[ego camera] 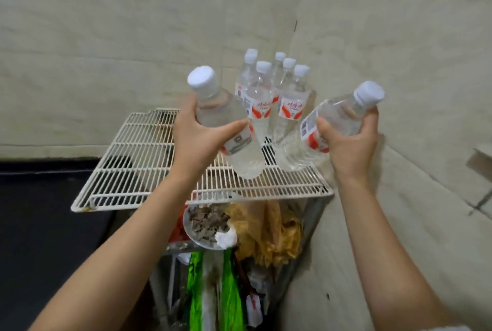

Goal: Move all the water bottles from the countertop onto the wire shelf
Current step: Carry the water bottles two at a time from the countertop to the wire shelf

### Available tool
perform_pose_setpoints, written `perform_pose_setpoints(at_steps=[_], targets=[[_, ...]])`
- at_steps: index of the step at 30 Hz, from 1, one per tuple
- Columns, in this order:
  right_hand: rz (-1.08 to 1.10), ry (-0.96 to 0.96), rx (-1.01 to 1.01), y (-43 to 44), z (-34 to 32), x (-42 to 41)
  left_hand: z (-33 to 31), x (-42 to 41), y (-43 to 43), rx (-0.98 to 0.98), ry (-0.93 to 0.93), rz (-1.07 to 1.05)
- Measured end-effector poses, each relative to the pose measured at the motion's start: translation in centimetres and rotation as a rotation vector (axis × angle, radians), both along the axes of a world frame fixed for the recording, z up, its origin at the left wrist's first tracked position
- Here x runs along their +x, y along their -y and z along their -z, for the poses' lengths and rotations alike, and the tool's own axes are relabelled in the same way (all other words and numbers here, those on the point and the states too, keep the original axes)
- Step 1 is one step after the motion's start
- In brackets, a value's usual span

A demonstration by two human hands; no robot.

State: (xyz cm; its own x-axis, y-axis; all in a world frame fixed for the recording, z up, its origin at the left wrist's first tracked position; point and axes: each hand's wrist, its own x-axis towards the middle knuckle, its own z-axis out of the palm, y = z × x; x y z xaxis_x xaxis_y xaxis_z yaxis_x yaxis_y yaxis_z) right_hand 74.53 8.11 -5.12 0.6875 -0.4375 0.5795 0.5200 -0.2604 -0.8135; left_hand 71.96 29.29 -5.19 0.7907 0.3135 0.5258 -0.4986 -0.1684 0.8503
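Left bottle [246, 160]: clear plastic, white cap, red-and-white label; tilted, left hand [197, 136] fingers [192, 103] curled round it, base low over the wire shelf [138, 160].
Right bottle [338, 115]: same kind, leaning right, gripped by right hand [348, 144] over the shelf's right edge.
Standing bottles [262, 107]: five, upright, back right of the shelf.
Unclear: label print blurred; whether the held bases touch the wires.

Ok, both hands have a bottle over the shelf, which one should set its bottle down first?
Probably the left hand: the left bottle is closer to upright, base low over bare wire shelf. The right bottle, in the right hand, leans far more, its base crowding the standing bottles.
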Motion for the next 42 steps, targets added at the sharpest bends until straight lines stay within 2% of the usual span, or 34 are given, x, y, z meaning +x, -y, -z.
perform_pose_setpoints(at_steps=[5, 8, 12, 20, 29, 36, 42], targets=[[-0.01, -0.278, -0.2, 1.0, 0.5, 5.6, 0.7, 4.4, 1.9, -0.007, -0.079, -0.046], [0.011, -0.293, -0.282, 2.0, 1.1, 7.8, 0.9, 6.9, 3.0, 0.067, -0.139, -0.06], [-0.099, -0.292, -0.318, 2.0, 1.0, 9.8, 0.5, 9.8, 4.4, 0.226, -0.201, -0.033], [-0.283, -0.334, -0.362, 1.2, 0.3, 12.2, -1.4, 13.3, 5.2, 0.528, -0.281, 0.219], [-0.324, -0.293, -0.33, 1.6, 1.0, 12.6, -1.5, 14.0, 4.9, 0.545, -0.282, 0.341], [-0.312, -0.311, -0.299, 1.8, 2.0, 11.4, -0.7, 13.6, 5.7, 0.546, -0.227, 0.219], [-0.119, -0.345, -0.27, 1.5, 4.1, 8.2, 2.1, 11.9, 5.3, 0.395, -0.258, 0.17]])
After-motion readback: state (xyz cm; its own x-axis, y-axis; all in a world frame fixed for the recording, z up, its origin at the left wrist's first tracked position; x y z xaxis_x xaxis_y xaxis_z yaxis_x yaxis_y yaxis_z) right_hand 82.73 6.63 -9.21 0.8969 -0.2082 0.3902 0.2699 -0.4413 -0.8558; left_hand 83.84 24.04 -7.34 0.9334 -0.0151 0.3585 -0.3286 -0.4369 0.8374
